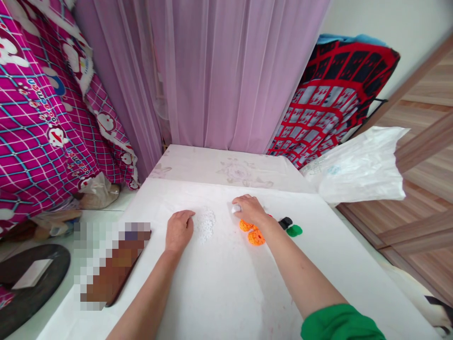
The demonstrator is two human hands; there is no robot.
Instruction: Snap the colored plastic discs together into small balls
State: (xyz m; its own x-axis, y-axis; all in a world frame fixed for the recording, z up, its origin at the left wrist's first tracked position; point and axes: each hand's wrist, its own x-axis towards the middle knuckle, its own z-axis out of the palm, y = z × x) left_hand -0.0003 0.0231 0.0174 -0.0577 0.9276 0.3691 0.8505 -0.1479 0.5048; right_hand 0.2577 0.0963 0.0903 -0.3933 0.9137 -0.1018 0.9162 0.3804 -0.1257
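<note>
My left hand (180,230) rests on the white tabletop, fingers loosely stretched toward the right, with nothing visible in it. Just right of its fingertips lies a white lacy crochet piece (205,225), flat on the cloth. My right hand (248,208) is closed around a small white round piece (236,208), whose exact kind I cannot make out. Below that hand are orange crochet pieces (256,237), partly covered by my wrist. To the right of the forearm lie black pieces (285,223) and a green piece (294,230). A bit of red peeks out behind the wrist.
A blurred-out brown flat object (120,269) lies at the table's left edge. Off the right edge hangs a white plastic bag (364,165). Purple curtains (226,71) hang behind the table (219,293). A dark round stool-like object (56,264) stands at left.
</note>
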